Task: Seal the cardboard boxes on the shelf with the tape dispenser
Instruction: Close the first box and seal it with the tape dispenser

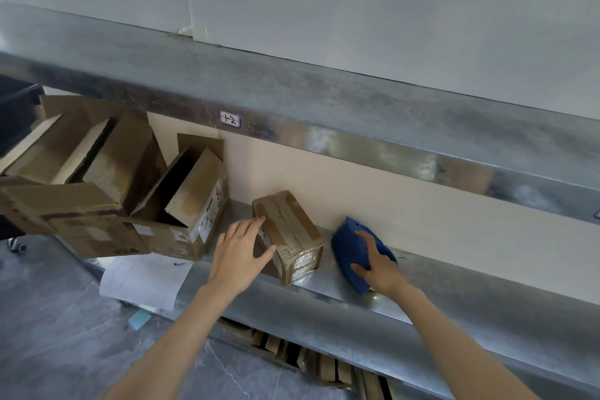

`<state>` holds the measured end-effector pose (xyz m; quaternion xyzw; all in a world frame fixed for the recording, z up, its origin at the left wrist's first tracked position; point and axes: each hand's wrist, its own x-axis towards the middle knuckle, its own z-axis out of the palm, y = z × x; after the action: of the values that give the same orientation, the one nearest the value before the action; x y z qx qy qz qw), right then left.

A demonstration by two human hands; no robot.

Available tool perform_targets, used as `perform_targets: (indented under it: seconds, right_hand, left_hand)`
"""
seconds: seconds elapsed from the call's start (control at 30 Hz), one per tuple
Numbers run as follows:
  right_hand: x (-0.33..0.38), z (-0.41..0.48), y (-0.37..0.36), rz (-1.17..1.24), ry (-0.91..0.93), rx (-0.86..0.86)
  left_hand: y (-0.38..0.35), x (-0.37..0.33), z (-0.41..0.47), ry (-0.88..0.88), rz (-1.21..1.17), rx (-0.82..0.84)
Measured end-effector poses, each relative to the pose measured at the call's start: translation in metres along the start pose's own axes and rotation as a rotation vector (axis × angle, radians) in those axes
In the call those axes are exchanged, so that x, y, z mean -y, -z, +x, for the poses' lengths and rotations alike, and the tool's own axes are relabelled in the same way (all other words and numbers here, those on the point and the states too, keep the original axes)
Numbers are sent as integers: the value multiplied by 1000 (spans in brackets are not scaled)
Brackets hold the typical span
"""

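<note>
A small blue-bordered sticker [230, 118] is showing handwritten "+2" on the upper shelf's front edge [324, 127], above the open cardboard box [194, 204]; that box's side writing is blurring beyond reading.

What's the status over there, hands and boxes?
Left hand open, touching small taped box. Right hand on blue tape dispenser, grip unclear. Open boxes alongside, nothing blocking.

The left hand [238, 253] is touching the small taped cardboard box [289, 227] with straight fingers, its thumb lying against the box's near side. The right hand [380, 265] is gripping the blue tape dispenser [349, 247], which is lying on the metal shelf [324, 295] just right of that box. Two open cardboard boxes [181, 204] are sitting further left, flaps standing up. A paper sheet [143, 282] is hanging over the shelf edge.
</note>
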<state>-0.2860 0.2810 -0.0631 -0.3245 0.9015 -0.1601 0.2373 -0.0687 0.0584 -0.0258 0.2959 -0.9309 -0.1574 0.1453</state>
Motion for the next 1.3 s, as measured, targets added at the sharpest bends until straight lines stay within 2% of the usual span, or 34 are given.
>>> perform_targets:
  seconds: [0.17,0.33,0.53,0.77,0.87,1.03,1.17,1.3]
  right_hand:
    - [0,16,13,183,21,81]
    - [10,17,10,65,-3,129]
    - [16,6,8,28,13,48]
    - [39,-15,43,5,94,-15]
    - [52,-27,56,-18,164,6]
    - [83,-51,74,18,284,-53]
    - [108,-67,83,-111,377,-105]
    - [121,-69,77,-228,475,-238]
  left_hand:
    - [-1,0,1,2,-13,13]
    - [-1,0,1,15,-30,13]
    - [-1,3,-2,21,-53,37]
    - [1,0,-2,11,-85,28]
    - [3,0,-3,6,-116,16]
    - [13,-2,-2,9,-171,9]
    - [24,-5,3,-8,-277,-14]
    - [35,-8,7,-23,-396,-47]
